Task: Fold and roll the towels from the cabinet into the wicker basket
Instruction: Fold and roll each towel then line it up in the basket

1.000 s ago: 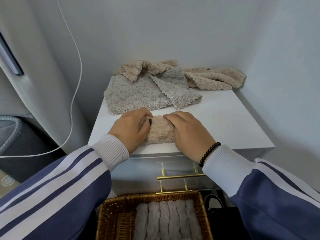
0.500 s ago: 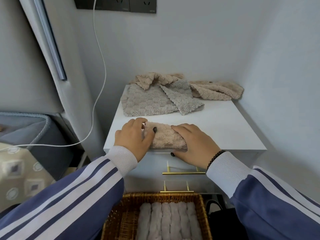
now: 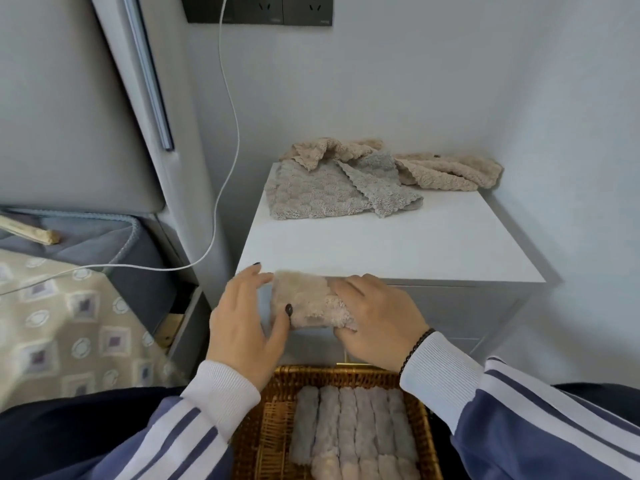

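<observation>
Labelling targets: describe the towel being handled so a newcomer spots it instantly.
Find the white cabinet in the corner; at its front edge, above the wicker basket, sits a beige rolled towel between the left hand and right hand. Unlike the loose towels behind, it is compactly rolled.

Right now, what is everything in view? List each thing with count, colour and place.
rolled towel: one, beige, held off the cabinet's front edge, above the basket
loose towels: a heap, beige and grey, back of the cabinet top; count unclear
cabinet: one, white, in the corner
wicker basket: one, brown, below the hands
rolled towels in basket: about six, pale grey-beige, side by side
cable: one, white, hanging from the wall socket
wall socket: dark panel, top
bed: patterned cover, left
left hand: grips the roll's left end
right hand: grips the roll's right end
</observation>
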Demonstrator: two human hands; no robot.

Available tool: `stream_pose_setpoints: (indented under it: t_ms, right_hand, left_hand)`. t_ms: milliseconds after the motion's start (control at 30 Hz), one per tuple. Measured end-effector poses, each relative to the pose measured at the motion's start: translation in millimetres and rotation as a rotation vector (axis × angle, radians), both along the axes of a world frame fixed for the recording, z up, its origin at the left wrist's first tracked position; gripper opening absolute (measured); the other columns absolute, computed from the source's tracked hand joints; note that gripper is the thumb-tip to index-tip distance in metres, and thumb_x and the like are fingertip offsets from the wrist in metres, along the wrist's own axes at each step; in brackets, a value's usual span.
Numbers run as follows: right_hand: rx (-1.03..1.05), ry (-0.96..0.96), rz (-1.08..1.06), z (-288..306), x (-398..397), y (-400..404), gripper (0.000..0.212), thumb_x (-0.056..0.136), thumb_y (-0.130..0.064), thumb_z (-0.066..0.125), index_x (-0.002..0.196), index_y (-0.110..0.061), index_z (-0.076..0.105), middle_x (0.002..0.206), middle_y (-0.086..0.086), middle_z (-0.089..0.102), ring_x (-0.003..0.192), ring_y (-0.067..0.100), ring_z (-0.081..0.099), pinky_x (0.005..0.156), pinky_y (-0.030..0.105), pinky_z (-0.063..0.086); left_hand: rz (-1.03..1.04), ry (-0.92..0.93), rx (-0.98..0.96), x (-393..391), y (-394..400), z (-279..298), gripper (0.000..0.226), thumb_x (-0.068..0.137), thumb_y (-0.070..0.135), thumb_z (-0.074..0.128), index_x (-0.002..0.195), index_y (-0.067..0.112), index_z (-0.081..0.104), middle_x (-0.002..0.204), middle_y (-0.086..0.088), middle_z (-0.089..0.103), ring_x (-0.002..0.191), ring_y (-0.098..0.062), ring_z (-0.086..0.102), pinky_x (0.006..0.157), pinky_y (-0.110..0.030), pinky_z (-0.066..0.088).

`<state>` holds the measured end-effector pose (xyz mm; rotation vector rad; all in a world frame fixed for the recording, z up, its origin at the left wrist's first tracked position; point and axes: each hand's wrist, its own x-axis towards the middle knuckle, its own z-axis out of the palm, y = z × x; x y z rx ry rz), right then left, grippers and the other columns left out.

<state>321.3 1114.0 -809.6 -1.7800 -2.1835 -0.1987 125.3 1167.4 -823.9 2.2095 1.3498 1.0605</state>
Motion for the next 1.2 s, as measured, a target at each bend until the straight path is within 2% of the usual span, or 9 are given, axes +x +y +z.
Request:
stream_pose_setpoints:
  t_ms: [67, 133, 267, 367, 467, 633, 767, 933, 1200]
  right_hand:
    - [-0.166, 0.017, 0.049, -3.5, -6.9, 2.0, 0.054, 0.08, -0.04, 0.051, 0.129, -0.017, 0.053, 0.113, 0.0, 0.06, 0.101, 0.023, 0.058, 0.073, 0.036, 0.053]
    - [-0.325, 0.023, 0.072, -10.3, -12.5, 5.6, 0.049, 0.087, -0.039, 0.051, 0.132, -0.02, 0.048, 0.122, 0.0, 0.055, 0.112, 0.022, 0.052, 0.086, 0.036, 0.048]
    - [-0.488, 0.052, 0.12, -30.6, -25.5, 17.0, 0.024, 0.083, -0.033, 0.055, 0.103, -0.02, 0.055, 0.104, 0.0, 0.059, 0.097, 0.022, 0.057, 0.073, 0.032, 0.046]
    - [-0.666, 0.052, 0.15, -55.6, -31.9, 24.4, 0.014, 0.082, -0.031, 0.055, 0.093, -0.021, 0.054, 0.098, 0.002, 0.062, 0.09, 0.025, 0.06, 0.069, 0.032, 0.048]
    - [-0.785, 0.089, 0.165, -81.5, -38.0, 28.5, 0.023, 0.082, -0.031, 0.055, 0.103, -0.024, 0.058, 0.105, 0.002, 0.065, 0.095, 0.026, 0.061, 0.076, 0.037, 0.052]
    - [-0.908, 0.028, 0.195, -130.3, -41.3, 24.7, 0.035, 0.081, -0.039, 0.058, 0.114, -0.027, 0.054, 0.115, 0.003, 0.061, 0.103, 0.026, 0.058, 0.082, 0.035, 0.05]
    - [-0.919, -0.146, 0.35, -162.6, -48.0, 29.5, 0.034, 0.082, -0.034, 0.057, 0.115, -0.023, 0.055, 0.116, 0.004, 0.06, 0.104, 0.027, 0.057, 0.08, 0.036, 0.051]
    - [-0.82, -0.35, 0.536, -198.8, -61.3, 34.0, 0.039, 0.084, -0.014, 0.059, 0.123, -0.014, 0.052, 0.123, 0.01, 0.057, 0.115, 0.03, 0.049, 0.088, 0.037, 0.042]
    - [-0.764, -0.303, 0.761, -248.4, -93.2, 40.7, 0.032, 0.082, -0.009, 0.062, 0.113, -0.005, 0.057, 0.112, 0.015, 0.062, 0.107, 0.034, 0.055, 0.084, 0.044, 0.048]
  left_hand:
    - [-0.143, 0.085, 0.088, -10.2, -9.0, -10.3, 0.057, 0.078, 0.03, 0.056, 0.133, 0.021, 0.044, 0.141, -0.002, 0.047, 0.131, -0.02, 0.043, 0.106, -0.05, 0.038]
    - [-0.242, 0.185, -0.006, -15.8, -21.4, -24.6, 0.067, 0.072, 0.037, 0.053, 0.137, 0.027, 0.039, 0.141, 0.004, 0.047, 0.132, -0.017, 0.042, 0.106, -0.052, 0.037]
    - [-0.225, 0.428, -0.225, -18.3, -28.1, -50.6, 0.075, 0.078, 0.045, 0.064, 0.144, 0.028, 0.033, 0.141, 0.008, 0.046, 0.13, -0.014, 0.044, 0.113, -0.037, 0.029]
    - [-0.15, 0.58, -0.316, -18.8, -25.1, -64.0, 0.064, 0.087, 0.046, 0.057, 0.144, 0.032, 0.031, 0.142, 0.012, 0.044, 0.13, -0.012, 0.041, 0.108, -0.03, 0.028]
    - [-0.17, 0.712, -0.445, -20.2, -27.5, -82.8, 0.049, 0.086, 0.043, 0.053, 0.133, 0.037, 0.04, 0.13, 0.012, 0.053, 0.122, -0.016, 0.047, 0.097, -0.035, 0.031]
    - [-0.255, 0.948, -0.63, -18.7, -29.2, -106.5, 0.041, 0.085, 0.023, 0.055, 0.125, 0.022, 0.047, 0.121, -0.004, 0.059, 0.112, -0.029, 0.056, 0.091, -0.036, 0.039]
    - [-0.248, 0.963, -0.844, -18.2, -32.8, -129.9, 0.046, 0.083, 0.024, 0.063, 0.126, 0.019, 0.048, 0.121, -0.007, 0.059, 0.107, -0.03, 0.06, 0.084, -0.036, 0.049]
    - [-0.165, 0.895, -1.045, -19.7, -45.2, -167.3, 0.053, 0.086, 0.028, 0.06, 0.133, 0.018, 0.038, 0.13, -0.009, 0.053, 0.117, -0.031, 0.054, 0.094, -0.04, 0.047]
    - [-0.003, 0.855, -1.27, -33.6, -66.2, -221.0, 0.066, 0.086, 0.031, 0.063, 0.137, 0.012, 0.026, 0.139, -0.009, 0.037, 0.128, -0.025, 0.044, 0.103, -0.034, 0.038]
